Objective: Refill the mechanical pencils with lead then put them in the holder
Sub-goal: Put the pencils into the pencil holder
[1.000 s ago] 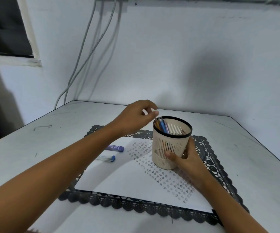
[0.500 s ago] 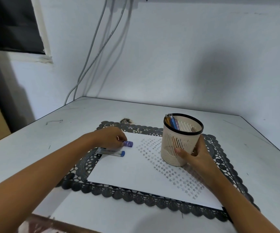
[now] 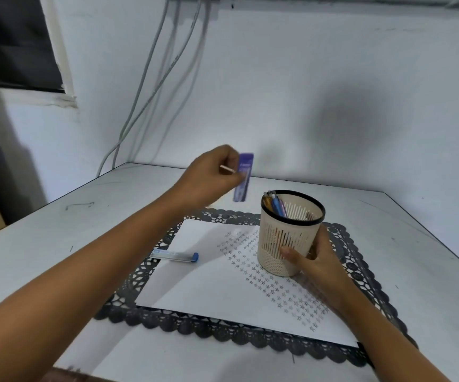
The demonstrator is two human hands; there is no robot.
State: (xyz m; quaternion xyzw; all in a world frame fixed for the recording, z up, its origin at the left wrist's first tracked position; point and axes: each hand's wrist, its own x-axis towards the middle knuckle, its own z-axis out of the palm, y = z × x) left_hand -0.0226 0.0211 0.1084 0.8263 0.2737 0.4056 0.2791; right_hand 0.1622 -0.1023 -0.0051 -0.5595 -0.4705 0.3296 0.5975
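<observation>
Left hand: the left hand is raised above the worktop, to the far left of the holder, with its fingers curled in a pinch on a purple lead case; both are motion-blurred.
Purple lead case: it hangs nearly upright from the fingers, with its lower end just above and left of the holder's rim and apart from it.
Right hand: the right hand is wrapped round the lower wall of the holder, with the thumb laid across the front slats.
Holder: cream and slotted with a black rim, it stands upright on the right half of the mat, nearer the mat's far edge than its near one.
Pencils: the mechanical pencils lean together against the holder's left inner wall, their tops just past the rim; their number cannot be told.
Lead tube: a clear lead tube with a blue cap lies flat at the mat's left edge, its capped end toward the holder and well apart from it.
Mat: the white mat has a black lace border; a stretch of plain white runs between the tube and the holder.
Worktop margins: a wide band of pale surface lies between the lace and the worktop's left edge, and a narrower one along the right.
Back edge: the worktop's far edge meets a white wall, where grey cables run down to the far left corner.
</observation>
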